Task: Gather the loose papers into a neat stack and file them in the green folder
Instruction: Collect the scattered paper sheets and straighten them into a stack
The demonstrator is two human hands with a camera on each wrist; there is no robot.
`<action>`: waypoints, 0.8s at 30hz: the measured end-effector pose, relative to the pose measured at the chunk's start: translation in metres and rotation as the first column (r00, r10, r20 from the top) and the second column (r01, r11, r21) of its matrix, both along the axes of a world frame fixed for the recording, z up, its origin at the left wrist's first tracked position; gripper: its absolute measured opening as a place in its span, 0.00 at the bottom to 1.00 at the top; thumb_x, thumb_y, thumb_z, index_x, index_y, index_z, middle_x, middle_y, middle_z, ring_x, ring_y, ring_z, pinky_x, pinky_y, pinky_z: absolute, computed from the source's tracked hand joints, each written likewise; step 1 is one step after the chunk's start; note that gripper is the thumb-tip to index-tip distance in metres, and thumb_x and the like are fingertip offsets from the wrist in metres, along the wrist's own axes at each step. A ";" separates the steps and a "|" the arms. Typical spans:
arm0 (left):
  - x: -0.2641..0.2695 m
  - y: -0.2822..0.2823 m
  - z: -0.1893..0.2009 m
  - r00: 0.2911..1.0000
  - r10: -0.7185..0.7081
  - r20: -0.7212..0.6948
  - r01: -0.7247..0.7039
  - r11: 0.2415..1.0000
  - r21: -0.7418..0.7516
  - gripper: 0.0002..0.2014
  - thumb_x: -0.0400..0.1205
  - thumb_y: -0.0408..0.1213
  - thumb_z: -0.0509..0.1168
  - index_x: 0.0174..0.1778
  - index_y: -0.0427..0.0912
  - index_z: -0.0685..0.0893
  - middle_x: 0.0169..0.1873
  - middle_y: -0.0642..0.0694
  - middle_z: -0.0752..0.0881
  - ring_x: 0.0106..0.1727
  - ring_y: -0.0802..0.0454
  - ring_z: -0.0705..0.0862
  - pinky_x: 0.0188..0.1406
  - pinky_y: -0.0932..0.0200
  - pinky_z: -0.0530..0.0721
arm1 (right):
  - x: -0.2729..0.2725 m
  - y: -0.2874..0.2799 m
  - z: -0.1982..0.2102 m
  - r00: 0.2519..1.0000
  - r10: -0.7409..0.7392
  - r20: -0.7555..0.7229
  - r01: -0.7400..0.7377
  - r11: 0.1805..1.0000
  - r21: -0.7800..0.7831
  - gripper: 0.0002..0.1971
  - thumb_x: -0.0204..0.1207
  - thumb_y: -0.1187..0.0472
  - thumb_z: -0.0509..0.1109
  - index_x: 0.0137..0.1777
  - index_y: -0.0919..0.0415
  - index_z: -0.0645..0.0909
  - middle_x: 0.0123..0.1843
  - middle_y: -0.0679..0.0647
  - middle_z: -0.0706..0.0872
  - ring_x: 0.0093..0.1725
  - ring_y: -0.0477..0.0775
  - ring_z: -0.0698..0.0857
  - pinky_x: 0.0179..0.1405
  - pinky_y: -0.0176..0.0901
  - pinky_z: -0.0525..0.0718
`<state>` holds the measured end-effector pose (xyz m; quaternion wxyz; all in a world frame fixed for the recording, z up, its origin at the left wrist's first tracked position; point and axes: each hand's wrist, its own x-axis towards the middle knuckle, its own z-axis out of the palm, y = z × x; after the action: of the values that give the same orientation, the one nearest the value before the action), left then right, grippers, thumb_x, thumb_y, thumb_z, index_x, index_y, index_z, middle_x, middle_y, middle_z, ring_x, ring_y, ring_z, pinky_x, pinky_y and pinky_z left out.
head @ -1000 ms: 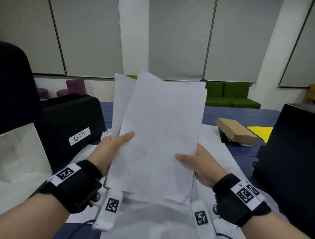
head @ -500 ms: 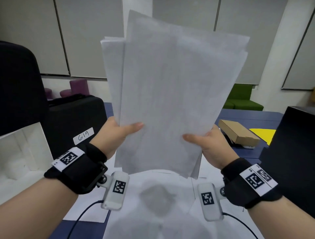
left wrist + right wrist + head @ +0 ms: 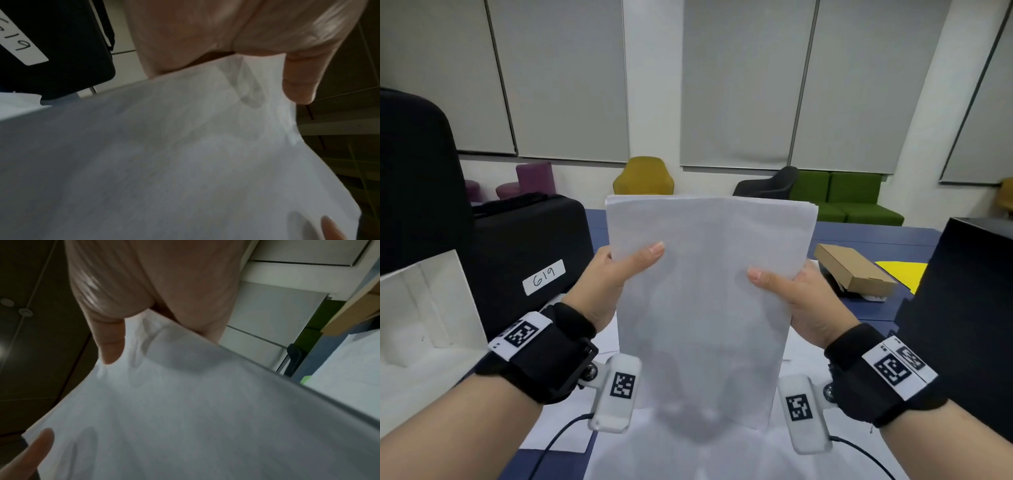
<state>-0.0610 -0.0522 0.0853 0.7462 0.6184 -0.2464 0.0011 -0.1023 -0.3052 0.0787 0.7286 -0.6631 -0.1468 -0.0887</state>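
Observation:
A stack of white papers (image 3: 705,291) stands upright on its bottom edge, its sheets lined up. My left hand (image 3: 619,274) grips its left edge with the thumb in front. My right hand (image 3: 787,287) grips the right edge the same way. The left wrist view shows the papers (image 3: 164,162) under my left hand (image 3: 267,65), and the right wrist view shows the papers (image 3: 185,410) under my right hand (image 3: 133,305). More white sheets (image 3: 688,455) lie on the blue table (image 3: 859,240) beneath. A small green patch (image 3: 306,379) shows in the right wrist view; I cannot tell if it is the folder.
A black case labelled 619 (image 3: 527,253) stands at the left, with a white open box (image 3: 424,308) in front of it. A cardboard box (image 3: 856,270) and a yellow sheet (image 3: 904,270) lie at the right, beside a black case (image 3: 969,308).
The papers were fanned and askew, raised high half a second ago. Now they are lower, standing on the table with edges aligned. Both hands kept their grip.

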 end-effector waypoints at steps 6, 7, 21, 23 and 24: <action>0.002 0.000 -0.006 0.997 0.070 -0.023 -0.070 0.998 -0.002 0.16 0.72 0.39 0.77 0.56 0.43 0.89 0.56 0.43 0.91 0.59 0.42 0.89 0.62 0.45 0.83 | -0.002 0.008 -0.006 1.000 -0.010 -0.017 0.008 0.996 -0.088 0.21 0.70 0.64 0.77 0.64 0.59 0.83 0.61 0.57 0.89 0.62 0.60 0.87 0.67 0.64 0.81; 0.001 0.000 -0.003 0.997 0.076 -0.016 -0.076 0.997 0.001 0.15 0.73 0.37 0.76 0.56 0.43 0.89 0.55 0.43 0.91 0.59 0.43 0.89 0.61 0.46 0.83 | -0.004 0.009 -0.002 1.000 -0.023 -0.006 0.023 0.996 -0.086 0.20 0.71 0.64 0.75 0.63 0.59 0.83 0.60 0.57 0.90 0.61 0.60 0.88 0.66 0.62 0.82; -0.003 0.005 -0.019 0.991 -0.088 -0.102 0.092 0.995 0.036 0.37 0.61 0.50 0.83 0.65 0.41 0.85 0.62 0.41 0.88 0.63 0.40 0.87 0.65 0.42 0.83 | -0.010 0.000 -0.013 0.985 0.089 -0.151 -0.096 0.994 -0.045 0.12 0.69 0.61 0.76 0.53 0.50 0.88 0.57 0.53 0.91 0.57 0.55 0.90 0.53 0.49 0.88; -0.003 0.002 -0.013 0.996 -0.053 -0.069 0.056 0.997 0.046 0.30 0.64 0.46 0.79 0.63 0.42 0.86 0.60 0.43 0.89 0.62 0.42 0.87 0.66 0.42 0.81 | -0.010 0.000 -0.005 0.994 0.005 -0.113 -0.023 0.987 -0.158 0.09 0.77 0.59 0.70 0.54 0.48 0.87 0.57 0.50 0.91 0.59 0.54 0.89 0.62 0.54 0.85; -0.002 0.001 -0.010 0.997 -0.047 -0.059 0.049 0.998 0.046 0.26 0.66 0.45 0.77 0.61 0.43 0.87 0.59 0.44 0.90 0.61 0.43 0.88 0.64 0.44 0.82 | -0.009 -0.001 -0.001 0.996 -0.012 -0.093 -0.005 0.985 -0.174 0.08 0.78 0.57 0.70 0.54 0.48 0.87 0.57 0.49 0.91 0.60 0.54 0.89 0.64 0.56 0.83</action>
<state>-0.0630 -0.0513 0.0749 0.7380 0.6296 -0.2394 -0.0405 -0.1114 -0.3066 0.0781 0.6738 -0.7280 -0.1183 -0.0456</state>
